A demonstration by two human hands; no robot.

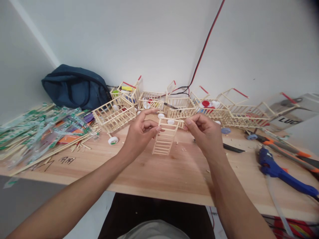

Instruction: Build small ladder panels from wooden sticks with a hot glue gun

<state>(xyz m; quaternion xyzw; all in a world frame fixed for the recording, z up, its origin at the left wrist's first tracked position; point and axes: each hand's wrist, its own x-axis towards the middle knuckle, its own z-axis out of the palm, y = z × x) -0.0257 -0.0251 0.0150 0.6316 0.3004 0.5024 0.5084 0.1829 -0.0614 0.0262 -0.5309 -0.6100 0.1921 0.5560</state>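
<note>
A small ladder-like panel of thin wooden sticks (163,142) hangs tilted above the table in the middle of the view. My left hand (142,134) pinches its upper left edge between thumb and fingers, with the index finger raised. Between the thumb and fingertips of my right hand (205,132) is one end of a thin wooden stick (178,120). That stick lies across the panel's top end; whether it is joined there I cannot tell.
Several stick-built carts (116,114) line the wall. Bundled sticks and plastic wrappers (62,129) lie at left beside a blue bag (76,86). At right are a blue glue gun (274,167), orange-handled pliers (281,144) and a black strip (233,148).
</note>
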